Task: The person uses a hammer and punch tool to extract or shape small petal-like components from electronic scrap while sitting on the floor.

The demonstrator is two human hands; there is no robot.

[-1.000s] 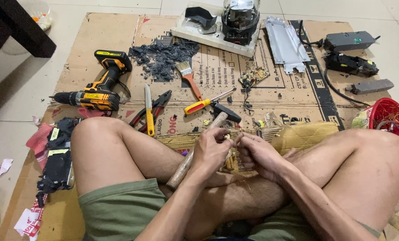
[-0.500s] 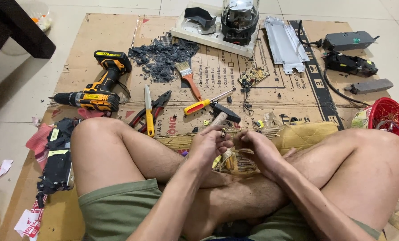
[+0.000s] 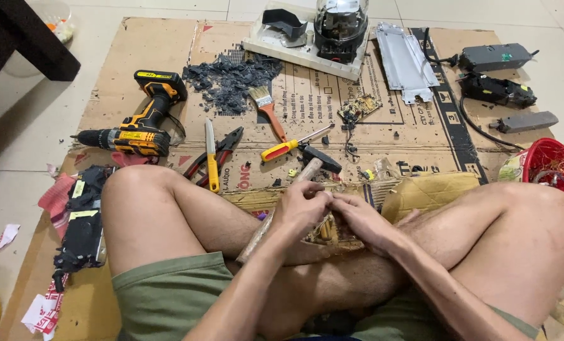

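Both hands sit slightly lower than 0.5 s ago. Left hand (image 3: 301,211) grip closed on the wooden hammer handle (image 3: 266,227); right hand (image 3: 364,221) grip pinches the small brown circuit board (image 3: 329,230) over the crossed legs. Judged: still mid-strip; 1 bare board (image 3: 358,107) lies on the cardboard sheet (image 3: 137,50).
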